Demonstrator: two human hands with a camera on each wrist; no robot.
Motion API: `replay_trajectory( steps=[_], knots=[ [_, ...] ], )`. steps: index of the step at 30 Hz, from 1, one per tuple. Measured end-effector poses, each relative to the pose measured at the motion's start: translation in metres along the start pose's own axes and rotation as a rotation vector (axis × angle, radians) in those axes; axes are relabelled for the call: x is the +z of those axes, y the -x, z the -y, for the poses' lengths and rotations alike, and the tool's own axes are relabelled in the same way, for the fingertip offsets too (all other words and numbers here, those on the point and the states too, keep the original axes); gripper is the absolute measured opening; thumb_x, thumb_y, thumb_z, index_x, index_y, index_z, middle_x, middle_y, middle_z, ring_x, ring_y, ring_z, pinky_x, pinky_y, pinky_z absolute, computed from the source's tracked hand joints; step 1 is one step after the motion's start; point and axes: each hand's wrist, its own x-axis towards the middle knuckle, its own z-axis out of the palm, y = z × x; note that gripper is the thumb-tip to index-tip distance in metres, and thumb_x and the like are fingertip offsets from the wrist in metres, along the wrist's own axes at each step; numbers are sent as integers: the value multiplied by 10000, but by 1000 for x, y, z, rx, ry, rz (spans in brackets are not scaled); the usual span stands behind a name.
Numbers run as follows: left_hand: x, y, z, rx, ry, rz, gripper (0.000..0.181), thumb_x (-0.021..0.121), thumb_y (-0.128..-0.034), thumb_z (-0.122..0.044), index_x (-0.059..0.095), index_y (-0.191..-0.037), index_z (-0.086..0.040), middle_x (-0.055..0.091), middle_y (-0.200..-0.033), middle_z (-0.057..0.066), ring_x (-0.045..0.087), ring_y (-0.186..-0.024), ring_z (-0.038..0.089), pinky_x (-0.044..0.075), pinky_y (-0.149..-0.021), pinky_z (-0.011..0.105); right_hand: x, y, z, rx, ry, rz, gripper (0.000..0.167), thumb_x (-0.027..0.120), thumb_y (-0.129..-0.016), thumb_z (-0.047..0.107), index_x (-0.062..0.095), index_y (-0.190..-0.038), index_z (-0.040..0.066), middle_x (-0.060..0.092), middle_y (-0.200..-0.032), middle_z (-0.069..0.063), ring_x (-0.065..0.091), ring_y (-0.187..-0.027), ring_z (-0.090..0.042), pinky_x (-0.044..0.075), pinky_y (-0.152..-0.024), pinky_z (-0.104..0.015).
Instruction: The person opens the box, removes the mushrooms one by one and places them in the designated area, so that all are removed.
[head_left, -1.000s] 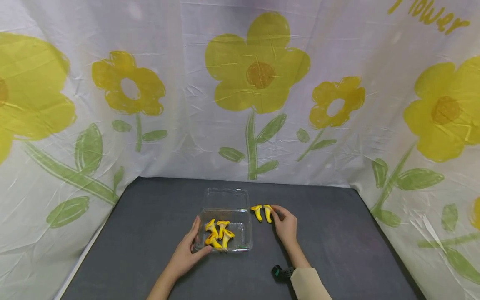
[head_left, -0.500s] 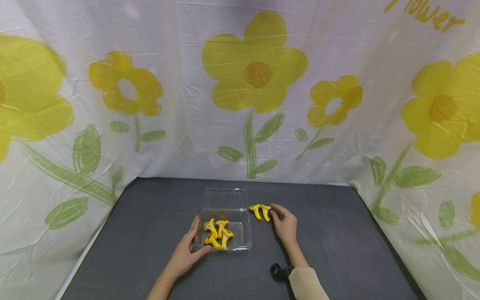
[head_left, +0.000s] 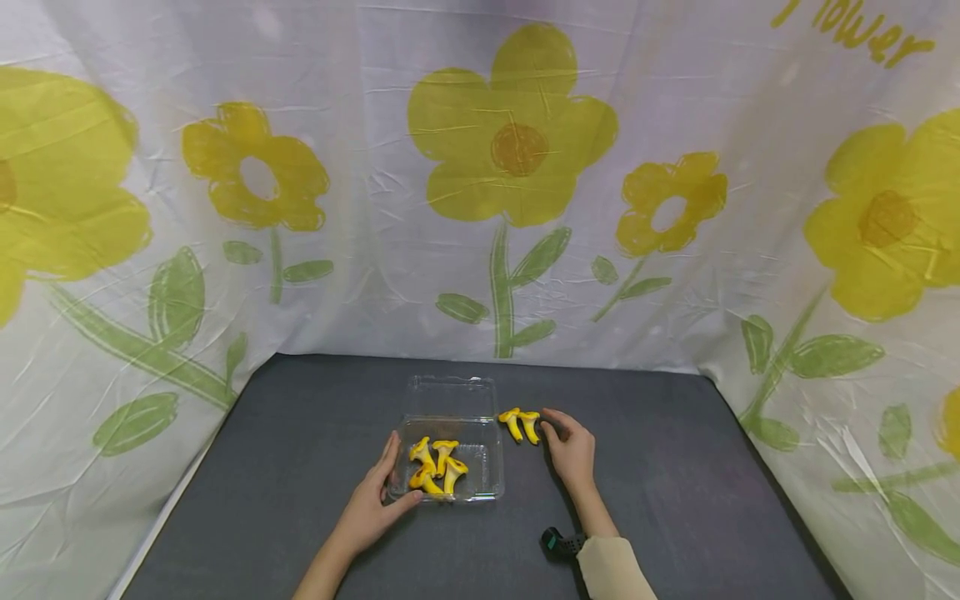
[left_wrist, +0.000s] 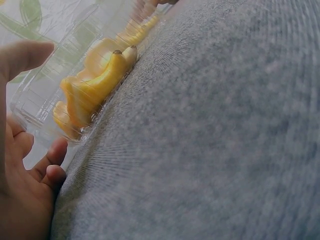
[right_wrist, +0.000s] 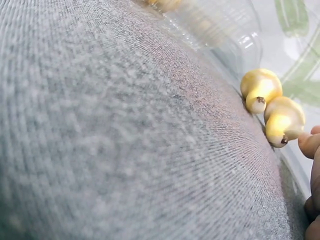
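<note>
A clear hinged container [head_left: 483,462] lies with its lid [head_left: 452,398] folded back, several yellow mushrooms [head_left: 454,473] inside its left part. My left hand [head_left: 372,506] grips its near left corner, thumb along the front edge and fingers along the left side. In the left wrist view, the fingers of that hand [left_wrist: 25,130] curl beside the container [left_wrist: 37,102]. Two more mushrooms [head_left: 511,422] [head_left: 529,427] lie side by side to the right of the container. Bent fingers of my right hand [head_left: 573,454] are at the right-hand one [right_wrist: 284,122], a fingertip touching or nearly touching it, without gripping.
The dark grey tabletop [head_left: 675,483] extends around the container. A black device with a strap [head_left: 561,544] is at the right wrist, beside a beige sleeve [head_left: 613,569]. Behind the table hangs a white curtain [head_left: 375,275] printed with yellow flowers.
The two loose mushrooms have shifted slightly left and now lie closer together. My right hand stays beside them, and my left hand keeps its place on the container.
</note>
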Motion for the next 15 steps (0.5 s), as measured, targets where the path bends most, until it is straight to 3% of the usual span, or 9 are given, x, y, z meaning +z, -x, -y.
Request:
replay_trajectory(
  steps=[15],
  knots=[
    [1,0,2,17,14,-7,1053,833,-929,-384,167,-1722,-188,357,-1689,131,380,-812,112,349,-666,258,3,1,-3,-58,9,-24,237,819,-925,52,818,-1162,53,793,-1116,-144,230,-422,57,280,-439,-221]
  ],
)
